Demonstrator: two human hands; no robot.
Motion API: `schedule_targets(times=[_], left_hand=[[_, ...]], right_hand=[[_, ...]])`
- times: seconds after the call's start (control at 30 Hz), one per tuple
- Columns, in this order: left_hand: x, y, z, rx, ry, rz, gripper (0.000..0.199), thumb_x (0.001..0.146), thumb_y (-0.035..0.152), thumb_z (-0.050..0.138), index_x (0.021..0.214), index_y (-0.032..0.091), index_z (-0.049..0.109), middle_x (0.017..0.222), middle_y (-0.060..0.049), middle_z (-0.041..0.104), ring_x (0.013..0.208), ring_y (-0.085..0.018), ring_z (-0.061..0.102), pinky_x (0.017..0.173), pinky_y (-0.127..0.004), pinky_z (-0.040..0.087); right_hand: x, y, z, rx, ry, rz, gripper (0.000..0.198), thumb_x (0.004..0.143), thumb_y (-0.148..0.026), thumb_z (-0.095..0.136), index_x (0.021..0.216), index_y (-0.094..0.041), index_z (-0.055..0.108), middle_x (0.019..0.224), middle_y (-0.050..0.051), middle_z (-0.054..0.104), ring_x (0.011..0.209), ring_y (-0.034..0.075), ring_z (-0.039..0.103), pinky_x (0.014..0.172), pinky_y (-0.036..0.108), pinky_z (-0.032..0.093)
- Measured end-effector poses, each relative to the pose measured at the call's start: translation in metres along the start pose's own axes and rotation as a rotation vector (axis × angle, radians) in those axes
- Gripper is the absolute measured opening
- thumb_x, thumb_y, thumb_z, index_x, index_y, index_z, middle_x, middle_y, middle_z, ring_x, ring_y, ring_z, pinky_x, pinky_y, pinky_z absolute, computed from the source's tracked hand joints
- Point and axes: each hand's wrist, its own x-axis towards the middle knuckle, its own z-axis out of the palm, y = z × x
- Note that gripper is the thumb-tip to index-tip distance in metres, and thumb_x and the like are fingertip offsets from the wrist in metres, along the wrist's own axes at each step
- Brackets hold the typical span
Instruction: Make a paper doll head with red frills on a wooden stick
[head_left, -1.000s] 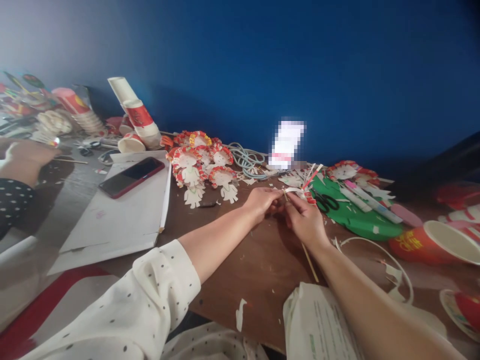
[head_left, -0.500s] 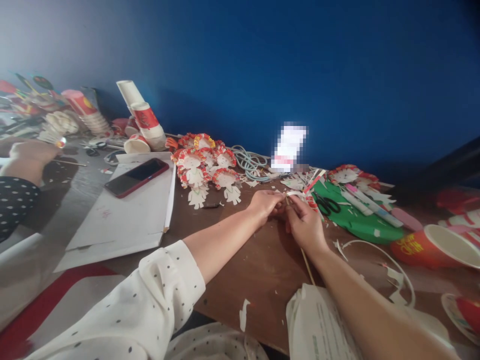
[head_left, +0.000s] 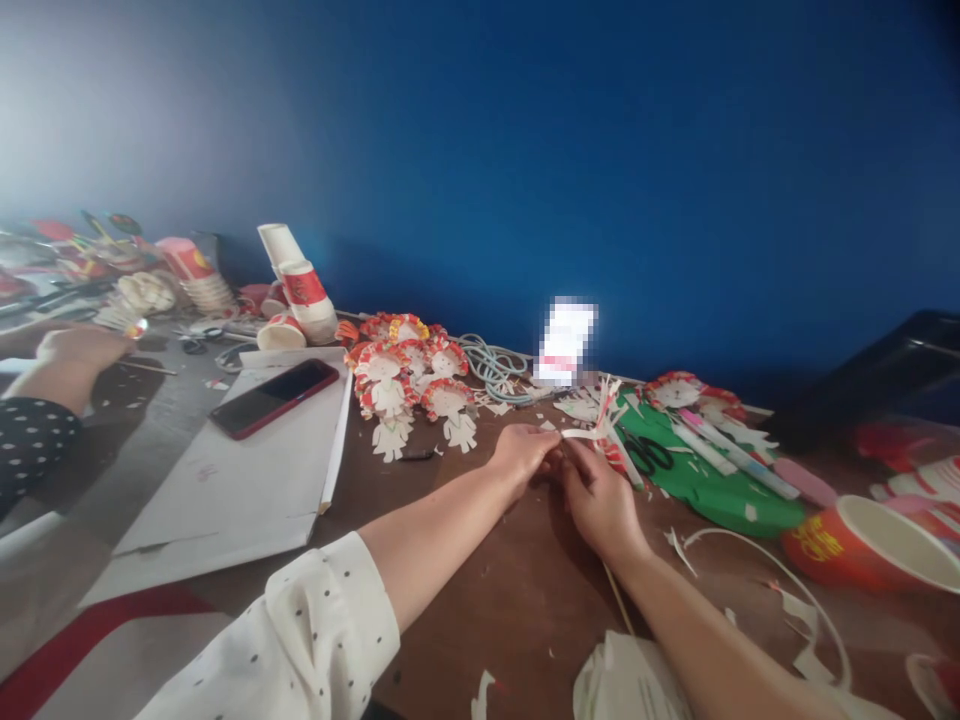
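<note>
My left hand [head_left: 529, 455] and my right hand [head_left: 604, 500] meet at their fingertips above the brown table, both closed. A thin stick [head_left: 619, 598] slants from beneath my right hand towards me; its upper end is hidden in the fingers. From the left fingertips a narrow white paper strip [head_left: 579, 434] curves over to the right. Just beyond my right hand stand red-and-white cut strips [head_left: 609, 405]. Left of my hands lies a cluster of paper dolls [head_left: 386, 365] with red frilly edges.
A phone [head_left: 274, 398] rests on a white board [head_left: 217, 500]. Black scissors [head_left: 651, 455] and pens lie on green sheet [head_left: 720, 500]. Paper cups [head_left: 306, 290] stand behind; an orange cup [head_left: 817, 545] lies at right. A co-worker's hand [head_left: 82, 355] shows at far left. Paper scraps are scattered.
The whole scene sits lower in the picture, as my view has tilted up. My hands stay together at nearly the same spot on the table. The red-and-white strips now stand more upright.
</note>
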Motion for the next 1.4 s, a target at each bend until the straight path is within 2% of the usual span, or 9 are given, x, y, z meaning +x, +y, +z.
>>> schedule_targets(times=[0.33,0.53,0.67,0.8,1.0,1.1,1.2,1.3,1.4], left_hand=[[-0.003,0.002,0.000,-0.083,0.020,-0.004,0.011,0.076,0.011,0.068,0.067,0.009,0.065,0.051,-0.001,0.055,0.042,-0.006,0.047,0.046,-0.019,0.033],[-0.002,-0.001,-0.001,-0.139,-0.032,0.070,0.013,0.069,0.012,0.074,0.064,0.010,0.062,0.053,-0.001,0.056,0.043,-0.007,0.049,0.045,-0.020,0.033],[-0.003,-0.003,-0.003,-0.198,-0.060,0.121,0.015,0.067,0.012,0.071,0.061,0.013,0.057,0.049,-0.001,0.053,0.043,-0.010,0.049,0.045,-0.023,0.035],[-0.003,-0.003,-0.004,-0.229,-0.089,0.151,0.014,0.068,0.018,0.071,0.065,0.013,0.058,0.052,-0.001,0.055,0.044,-0.011,0.050,0.045,-0.024,0.035],[0.000,-0.004,-0.003,-0.240,-0.127,0.130,0.015,0.065,0.021,0.071,0.069,0.014,0.059,0.058,-0.001,0.056,0.049,-0.010,0.051,0.049,-0.023,0.038],[-0.002,-0.003,-0.004,-0.232,-0.162,0.126,0.021,0.061,0.022,0.075,0.074,0.013,0.060,0.059,0.000,0.056,0.050,-0.009,0.051,0.050,-0.023,0.038],[-0.002,-0.004,-0.004,-0.238,-0.173,0.120,0.024,0.059,0.022,0.076,0.075,0.013,0.061,0.059,0.000,0.056,0.048,-0.010,0.049,0.048,-0.023,0.037],[0.003,-0.006,-0.002,-0.237,-0.112,0.111,0.024,0.057,0.020,0.077,0.072,0.014,0.060,0.059,0.000,0.056,0.050,-0.010,0.049,0.049,-0.023,0.038],[0.009,-0.010,-0.001,-0.230,-0.044,0.109,0.024,0.055,0.016,0.079,0.068,0.014,0.059,0.058,0.000,0.057,0.053,-0.010,0.051,0.050,-0.022,0.038]], right_hand=[[0.002,0.004,-0.002,-0.073,-0.048,-0.005,0.038,0.088,-0.031,0.044,0.106,-0.016,0.074,0.093,0.013,0.077,0.084,0.028,0.073,0.075,0.036,0.055],[0.005,0.002,-0.004,0.037,0.007,0.032,0.041,0.086,-0.032,0.050,0.116,-0.016,0.073,0.106,0.012,0.075,0.099,0.028,0.071,0.086,0.039,0.056],[0.007,-0.001,-0.007,0.108,-0.003,0.066,0.040,0.085,-0.032,0.052,0.116,-0.018,0.074,0.081,0.008,0.075,0.078,0.026,0.072,0.068,0.036,0.057],[0.007,-0.004,-0.008,0.178,-0.058,0.138,0.046,0.087,-0.036,0.050,0.123,-0.016,0.070,0.052,0.002,0.061,0.050,0.019,0.060,0.050,0.030,0.049],[0.005,-0.005,-0.007,0.279,-0.077,0.250,0.053,0.087,-0.041,0.050,0.130,-0.014,0.065,0.043,-0.004,0.050,0.037,0.014,0.046,0.040,0.026,0.038],[0.005,-0.002,-0.005,0.207,-0.073,0.211,0.052,0.087,-0.039,0.049,0.127,-0.013,0.067,0.052,0.001,0.061,0.044,0.018,0.056,0.045,0.029,0.047],[0.004,0.003,-0.002,0.086,-0.029,0.068,0.046,0.088,-0.034,0.048,0.123,-0.015,0.069,0.092,0.010,0.077,0.082,0.025,0.073,0.075,0.036,0.058],[0.002,0.004,0.000,-0.017,-0.036,-0.041,0.043,0.090,-0.028,0.045,0.126,-0.017,0.067,0.121,0.011,0.070,0.111,0.027,0.067,0.095,0.039,0.053],[0.000,0.001,0.000,-0.096,-0.078,-0.070,0.045,0.092,-0.024,0.042,0.131,-0.016,0.062,0.123,0.012,0.069,0.109,0.027,0.068,0.093,0.039,0.053]])
